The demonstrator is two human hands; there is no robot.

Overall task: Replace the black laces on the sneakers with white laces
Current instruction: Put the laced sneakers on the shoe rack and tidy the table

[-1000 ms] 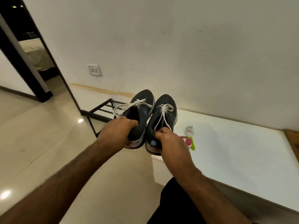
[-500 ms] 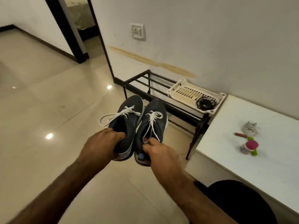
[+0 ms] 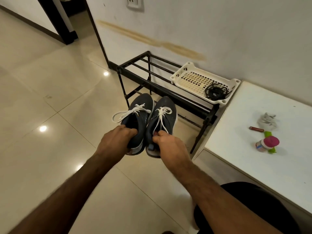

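Two dark sneakers with white laces hang side by side above the tiled floor. My left hand [image 3: 116,141] grips the heel collar of the left sneaker [image 3: 140,112], whose lace [image 3: 130,112] loops out to the left. My right hand [image 3: 168,146] grips the heel of the right sneaker [image 3: 166,112], fingers curled into its opening, its white lace [image 3: 162,114] tied over the tongue. A coil of black laces [image 3: 215,92] lies in a white basket [image 3: 190,78] on the black shoe rack [image 3: 148,81], just beyond the sneakers' toes.
A white table [image 3: 263,157] stands at right with a pink-capped bottle [image 3: 266,143], a green item, a red stick and a crumpled grey cloth [image 3: 268,121]. The wall runs behind the rack. A doorway opens at upper left. Glossy floor tiles lie to the left.
Both hands have carried the sneakers down and left off the table toward the shoe rack. The view has tilted down, bringing the rack and basket into sight.
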